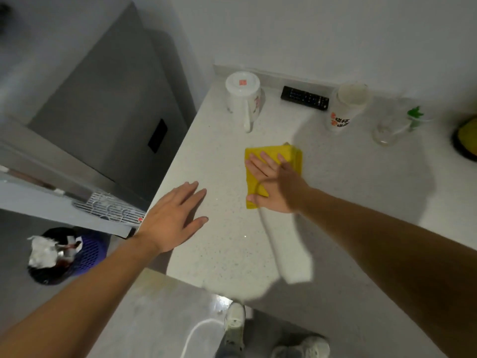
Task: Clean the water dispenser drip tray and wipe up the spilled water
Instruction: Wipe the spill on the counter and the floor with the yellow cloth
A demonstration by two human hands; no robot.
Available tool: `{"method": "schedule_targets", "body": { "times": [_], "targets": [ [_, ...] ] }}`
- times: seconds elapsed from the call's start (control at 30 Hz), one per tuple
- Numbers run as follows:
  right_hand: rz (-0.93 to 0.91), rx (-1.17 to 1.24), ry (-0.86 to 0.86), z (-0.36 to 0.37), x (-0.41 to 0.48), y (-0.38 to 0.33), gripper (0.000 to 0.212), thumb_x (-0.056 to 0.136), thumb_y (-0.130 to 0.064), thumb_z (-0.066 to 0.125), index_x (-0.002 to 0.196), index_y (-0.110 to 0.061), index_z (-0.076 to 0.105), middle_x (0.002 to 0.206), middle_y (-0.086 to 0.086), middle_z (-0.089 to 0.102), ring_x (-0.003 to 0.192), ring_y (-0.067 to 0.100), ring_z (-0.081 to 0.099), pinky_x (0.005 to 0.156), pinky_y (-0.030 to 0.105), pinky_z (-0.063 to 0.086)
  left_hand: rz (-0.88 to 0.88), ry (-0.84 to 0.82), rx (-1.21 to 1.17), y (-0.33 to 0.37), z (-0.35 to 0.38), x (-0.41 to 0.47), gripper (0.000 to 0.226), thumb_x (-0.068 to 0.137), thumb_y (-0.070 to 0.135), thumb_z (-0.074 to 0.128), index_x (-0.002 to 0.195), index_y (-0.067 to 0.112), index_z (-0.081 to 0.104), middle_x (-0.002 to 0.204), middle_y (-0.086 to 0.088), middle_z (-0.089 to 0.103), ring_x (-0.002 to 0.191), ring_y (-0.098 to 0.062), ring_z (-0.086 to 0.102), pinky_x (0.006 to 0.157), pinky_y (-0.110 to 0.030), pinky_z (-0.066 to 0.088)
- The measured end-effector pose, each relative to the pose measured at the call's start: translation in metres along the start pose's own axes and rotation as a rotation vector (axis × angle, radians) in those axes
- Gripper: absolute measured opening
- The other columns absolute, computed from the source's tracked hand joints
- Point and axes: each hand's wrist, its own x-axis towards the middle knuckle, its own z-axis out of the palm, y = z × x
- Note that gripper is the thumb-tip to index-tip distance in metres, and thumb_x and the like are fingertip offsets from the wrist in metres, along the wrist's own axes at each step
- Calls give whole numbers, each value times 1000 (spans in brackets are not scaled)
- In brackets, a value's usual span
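Observation:
A folded yellow cloth lies on the white speckled countertop. My right hand presses flat on the cloth, fingers spread and pointing left and away. My left hand rests palm down on the bare counter near its left edge, fingers apart, holding nothing. Left of the counter and lower down, a grey slotted drip tray with a small red mark sits on the water dispenser's ledge. I cannot make out spilled water on the counter.
At the back of the counter stand a white lidded jug, a black remote, a printed cup and a clear glass. A purple waste basket sits on the floor. A grey fridge stands at the left.

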Motion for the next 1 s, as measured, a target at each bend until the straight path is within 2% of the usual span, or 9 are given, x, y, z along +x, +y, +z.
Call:
{"method": "schedule_targets", "body": {
  "times": [0.07, 0.13, 0.33, 0.43, 0.6, 0.67, 0.77, 0.87, 1.0],
  "targets": [
    [-20, 43, 51, 1, -24, -12, 95, 88, -72, 50, 163, -17, 28, 172, 3, 22, 158, 31, 19, 125, 56, 12, 31, -9, -5, -5, 2, -10, 75, 102, 69, 25, 165, 27, 21, 174, 1, 16, 160, -22, 15, 128, -38, 13],
    [8, 38, 65, 8, -51, -33, 95, 88, -72, 46, 162, -15, 32, 170, 5, 29, 156, 33, 25, 125, 60, 15, 59, -18, -19, -6, 5, -16, 75, 104, 65, 21, 165, 22, 22, 173, -4, 16, 160, -25, 14, 130, -43, 14],
    [287, 138, 23, 31, -131, -110, 93, 92, -77, 34, 166, -22, 18, 173, -1, 15, 160, 29, 11, 123, 68, 7, 29, -22, -92, 2, 8, -18, 75, 102, 57, 23, 163, 14, 28, 172, -11, 19, 160, -32, 12, 130, -50, 11],
    [462, 119, 27, 34, -158, -145, 87, 94, -73, 39, 164, -24, 27, 171, 1, 25, 157, 28, 23, 120, 69, 15, 5, -24, -111, 7, 7, -20, 68, 106, 48, 33, 164, 13, 26, 173, -11, 15, 161, -32, 9, 130, -48, 7],
    [646, -3, 27, 22, -173, -175, 65, 94, -65, 50, 139, -18, 57, 135, 15, 59, 108, 40, 58, 84, 52, 48, 16, -65, -120, 18, 2, -42, 63, 106, 38, 45, 162, 13, 30, 172, -14, 20, 160, -32, 13, 130, -45, 9],
    [725, 68, 2, 10, -174, -180, 54, 97, -60, 51, 127, -15, 58, 119, 15, 58, 97, 37, 59, 72, 47, 55, 48, -93, -110, 20, 0, -59, 62, 105, 38, 47, 161, 14, 34, 171, -14, 25, 158, -32, 18, 129, -43, 13],
    [827, 303, -61, 2, -181, -191, 45, 104, -54, 43, 128, -16, 47, 117, 10, 55, 97, 34, 64, 73, 45, 57, 89, -148, -121, 18, -3, -93, 60, 103, 38, 53, 158, 19, 39, 169, -9, 30, 155, -30, 26, 126, -39, 21],
    [776, 415, -26, 6, -205, -217, 33, 105, -48, 44, 118, -18, 48, 112, 7, 63, 94, 35, 68, 74, 41, 52, 111, -186, -146, 10, -2, -137, 57, 99, 33, 59, 154, 20, 47, 165, -5, 35, 151, -28, 33, 122, -37, 27],
    [638, 324, 5, 38, -238, -274, 28, 105, -46, 42, 114, -21, 50, 105, 2, 66, 84, 28, 68, 64, 35, 48, 104, -233, -136, -15, 13, -202, 43, 98, 31, 59, 140, 21, 58, 152, 0, 48, 138, -25, 47, 113, -36, 39]
  ]
}}
